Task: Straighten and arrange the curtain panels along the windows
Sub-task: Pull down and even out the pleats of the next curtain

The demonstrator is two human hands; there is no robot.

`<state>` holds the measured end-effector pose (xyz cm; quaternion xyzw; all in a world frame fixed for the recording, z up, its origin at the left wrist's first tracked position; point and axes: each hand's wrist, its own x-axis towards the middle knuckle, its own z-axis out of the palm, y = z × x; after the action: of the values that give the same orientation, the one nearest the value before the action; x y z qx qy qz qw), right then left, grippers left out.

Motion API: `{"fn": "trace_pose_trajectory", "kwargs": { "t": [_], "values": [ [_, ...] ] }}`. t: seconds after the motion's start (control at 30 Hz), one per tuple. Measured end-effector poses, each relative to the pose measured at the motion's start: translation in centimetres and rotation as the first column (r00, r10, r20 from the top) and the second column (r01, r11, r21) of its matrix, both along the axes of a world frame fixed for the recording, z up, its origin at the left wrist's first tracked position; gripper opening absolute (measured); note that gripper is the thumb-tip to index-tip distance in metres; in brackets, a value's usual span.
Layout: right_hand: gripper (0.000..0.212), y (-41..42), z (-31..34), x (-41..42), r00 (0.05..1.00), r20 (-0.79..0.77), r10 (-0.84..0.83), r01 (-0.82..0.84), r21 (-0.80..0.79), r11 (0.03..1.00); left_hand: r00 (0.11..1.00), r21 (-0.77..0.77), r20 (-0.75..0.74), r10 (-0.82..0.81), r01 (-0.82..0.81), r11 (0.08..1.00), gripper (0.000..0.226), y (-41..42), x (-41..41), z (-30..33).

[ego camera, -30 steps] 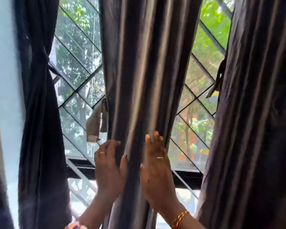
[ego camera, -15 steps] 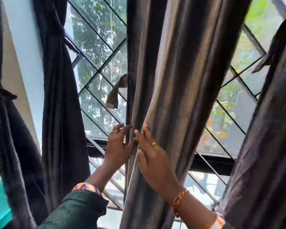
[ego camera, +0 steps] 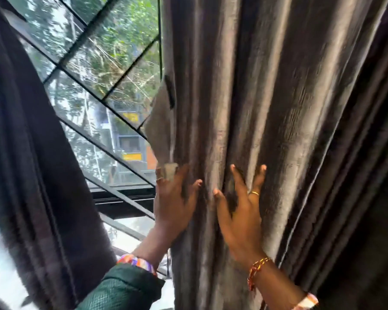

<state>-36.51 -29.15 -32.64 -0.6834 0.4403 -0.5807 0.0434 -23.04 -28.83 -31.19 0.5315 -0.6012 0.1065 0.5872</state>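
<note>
A grey pleated curtain panel [ego camera: 278,108] hangs in the middle and fills the right half of the view. My left hand [ego camera: 173,204] lies against its left edge, thumb spread on the front; a hanging fabric tab [ego camera: 159,121] hides the fingertips. My right hand [ego camera: 240,215] presses flat on the pleats beside it, fingers straight and spread, with a fold running between thumb and forefinger. A darker curtain panel [ego camera: 31,153] hangs at the left, apart from both hands.
Between the two panels shows a window with a black diamond grille [ego camera: 112,92], trees and a building outside. A black window frame bar [ego camera: 121,198] runs below it. Another dark curtain [ego camera: 379,220] hangs at the far right.
The view has moved closer and to the right, so the middle panel now looks much larger. Both hands stay on the panel; the right hand's fingers have spread wider.
</note>
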Motion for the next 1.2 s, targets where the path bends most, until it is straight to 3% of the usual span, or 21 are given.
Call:
{"fn": "trace_pose_trajectory", "kwargs": {
  "t": [0.1,0.27,0.4,0.53,0.67,0.73,0.83,0.97,1.1,1.2],
  "values": [
    [0.058,-0.5,-1.0,-1.2,0.991,-0.062,-0.118,0.122,0.061,0.991,0.996,0.028,-0.040,-0.085,0.086,0.996,0.049,0.0,-1.5,-0.3],
    [0.041,0.4,-1.6,-1.7,0.988,-0.148,-0.030,0.062,0.214,0.975,0.977,0.178,-0.152,-0.149,0.176,0.968,0.075,0.1,-4.7,0.7],
    [0.042,3.1,-2.1,-2.4,0.986,-0.155,0.056,-0.024,0.203,0.979,0.955,0.280,-0.270,-0.122,0.199,0.939,0.054,1.0,-6.7,1.7],
    [0.058,5.3,-2.8,-4.1,0.986,-0.145,0.083,-0.057,0.176,0.983,0.972,0.288,-0.233,-0.033,0.102,0.952,0.032,2.4,-7.0,1.4],
    [0.058,8.0,-2.7,-5.8,0.994,-0.089,0.063,-0.046,0.183,0.982,0.981,0.508,-0.121,0.153,-0.071,0.858,0.062,2.8,-7.3,1.8],
    [0.061,8.7,-2.7,-6.6,0.996,-0.081,0.044,-0.029,0.184,0.982,0.968,0.577,-0.154,0.197,-0.073,0.813,0.053,2.8,-7.2,2.6],
    [0.080,9.9,-2.2,-7.3,0.996,-0.087,0.018,-0.001,0.195,0.981,0.944,0.519,-0.250,0.217,-0.058,0.853,0.030,4.2,-6.9,3.0],
    [0.113,12.9,-2.1,-7.6,0.990,-0.137,0.043,-0.014,0.206,0.978,0.956,0.363,-0.220,0.194,-0.104,0.926,0.023,9.7,-5.8,1.2],
    [0.104,15.5,-2.1,-6.3,0.994,-0.113,0.003,0.027,0.265,0.964,0.982,0.262,-0.122,0.143,-0.107,0.959,0.015,15.2,-6.1,-0.1],
    [0.084,17.0,-2.8,-4.5,0.992,-0.110,0.055,-0.010,0.377,0.926,0.990,0.251,-0.100,0.095,-0.067,0.966,0.018,17.8,-7.0,0.0]
  ]
}}
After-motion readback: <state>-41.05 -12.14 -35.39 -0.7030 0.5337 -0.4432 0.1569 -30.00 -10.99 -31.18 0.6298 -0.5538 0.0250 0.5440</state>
